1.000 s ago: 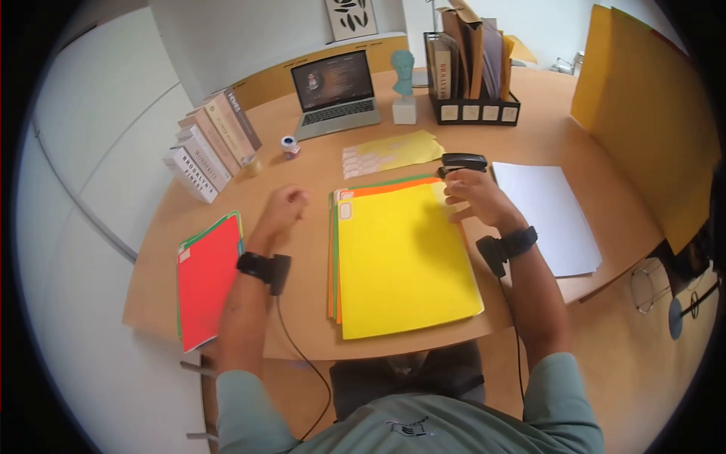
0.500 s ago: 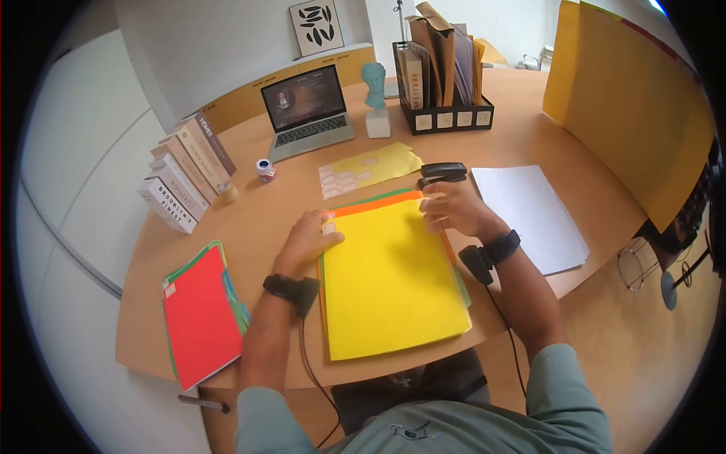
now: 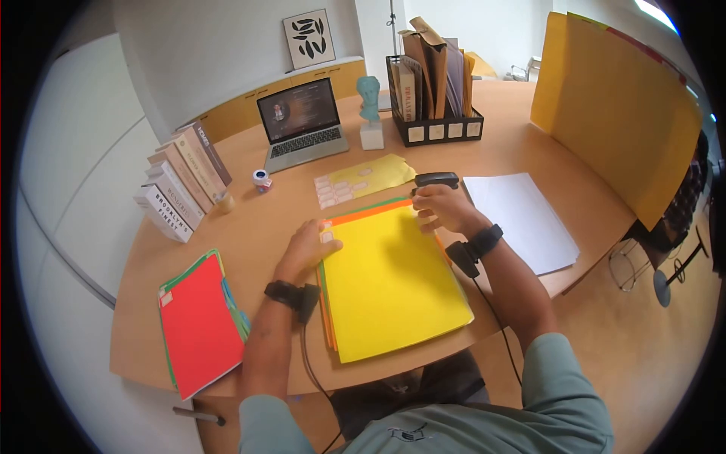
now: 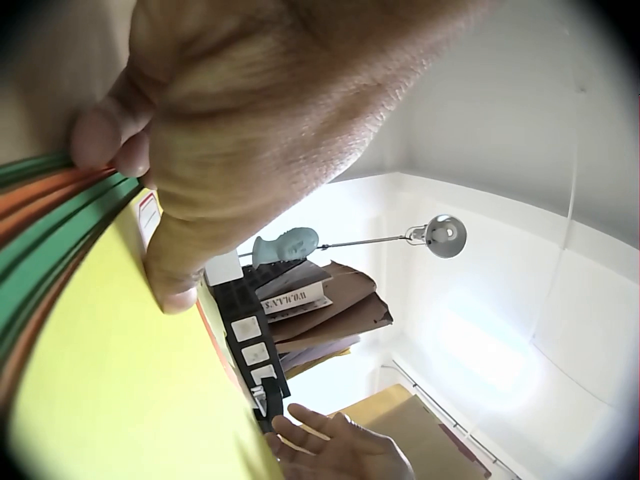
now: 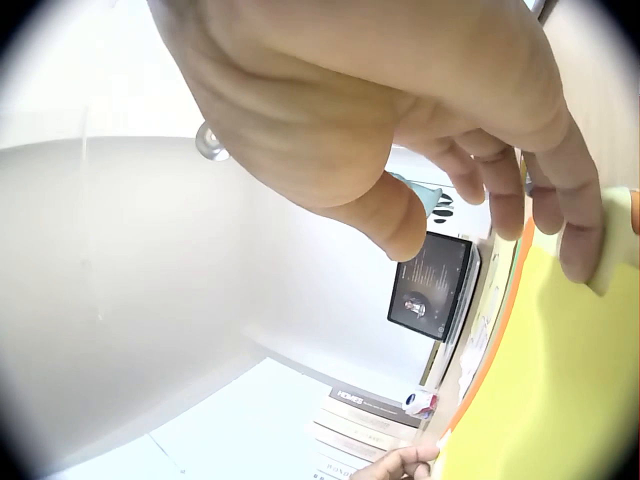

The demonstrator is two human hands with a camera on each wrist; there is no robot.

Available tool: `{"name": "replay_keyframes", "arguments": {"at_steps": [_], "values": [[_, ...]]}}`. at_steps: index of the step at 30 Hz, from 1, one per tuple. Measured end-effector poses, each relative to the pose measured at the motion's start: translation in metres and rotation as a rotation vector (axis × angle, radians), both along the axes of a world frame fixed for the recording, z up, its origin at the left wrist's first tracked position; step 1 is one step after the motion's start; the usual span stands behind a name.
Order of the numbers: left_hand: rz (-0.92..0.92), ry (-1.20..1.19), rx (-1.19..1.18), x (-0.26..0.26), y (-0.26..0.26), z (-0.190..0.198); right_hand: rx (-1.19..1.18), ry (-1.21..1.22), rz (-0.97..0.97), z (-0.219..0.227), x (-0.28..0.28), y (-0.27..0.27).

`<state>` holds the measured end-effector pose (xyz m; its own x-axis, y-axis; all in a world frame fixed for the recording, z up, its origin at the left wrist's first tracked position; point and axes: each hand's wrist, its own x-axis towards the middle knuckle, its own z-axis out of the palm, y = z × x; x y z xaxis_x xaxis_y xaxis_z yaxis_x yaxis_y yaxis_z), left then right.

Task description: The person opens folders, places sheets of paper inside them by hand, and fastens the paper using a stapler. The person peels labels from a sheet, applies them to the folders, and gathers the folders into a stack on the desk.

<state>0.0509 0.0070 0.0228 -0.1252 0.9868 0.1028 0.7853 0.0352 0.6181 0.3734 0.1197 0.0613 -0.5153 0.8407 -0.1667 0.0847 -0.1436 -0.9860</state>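
Observation:
A stack of paper folders (image 3: 393,287), yellow on top with orange and green edges beneath, lies in front of the person. The left hand (image 3: 302,250) grips its upper left corner. In the left wrist view the left thumb (image 4: 178,290) presses on the yellow sheet by a small label, the other fingers bent against the stacked edges. Over the far right corner is the right hand (image 3: 446,208), its fingers loosely bent. The right wrist view has its fingertips (image 5: 580,255) at the yellow corner, thumb apart. Just beyond that hand sits a black stapler (image 3: 437,180).
A red folder (image 3: 200,325) on others lies left. White paper (image 3: 522,219) lies right, below a standing yellow panel (image 3: 620,121). Behind are a yellow label sheet (image 3: 363,180), tape roll (image 3: 262,180), laptop (image 3: 302,121), bust (image 3: 369,98), file rack (image 3: 439,130) and books (image 3: 181,181).
The left hand has moved right from above the table to the stack's upper left corner. The right hand stays near the far right corner. The head view has shifted.

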Motion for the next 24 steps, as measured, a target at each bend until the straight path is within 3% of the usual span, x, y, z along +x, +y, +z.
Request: {"name": "replay_keyframes", "arguments": {"at_steps": [2,5,8,9,12,15,17,19,22,24], "values": [[-0.006,0.011,0.018,-0.004,0.003,-0.006,-0.024,0.043,-0.082,0.002,-0.004,-0.001],[-0.019,0.011,0.014,-0.009,0.007,-0.011,0.023,0.022,-0.01,0.017,-0.007,-0.011],[-0.022,-0.012,-0.038,0.0,0.0,0.011,0.377,-0.368,0.158,0.014,-0.022,-0.001],[-0.019,-0.024,-0.059,0.004,-0.002,0.019,0.434,-0.315,0.142,0.014,-0.028,0.002],[0.047,0.127,0.285,-0.015,0.014,-0.004,0.482,-0.235,0.217,0.029,-0.038,0.012],[-0.072,-0.489,0.27,-0.022,0.027,-0.021,0.572,-0.346,0.184,0.053,-0.051,0.002],[-0.168,-0.555,0.281,-0.034,0.044,-0.048,0.601,-0.324,0.182,0.061,-0.055,-0.005],[-0.191,-0.704,0.257,-0.024,0.046,-0.042,0.588,-0.248,0.2,0.067,-0.054,-0.012],[-0.15,-1.014,0.186,-0.026,0.042,-0.035,0.287,0.102,0.2,0.073,-0.035,-0.019],[-0.187,-1.187,0.174,-0.04,0.043,-0.033,0.42,-0.111,0.097,0.072,-0.003,0.001]]}}
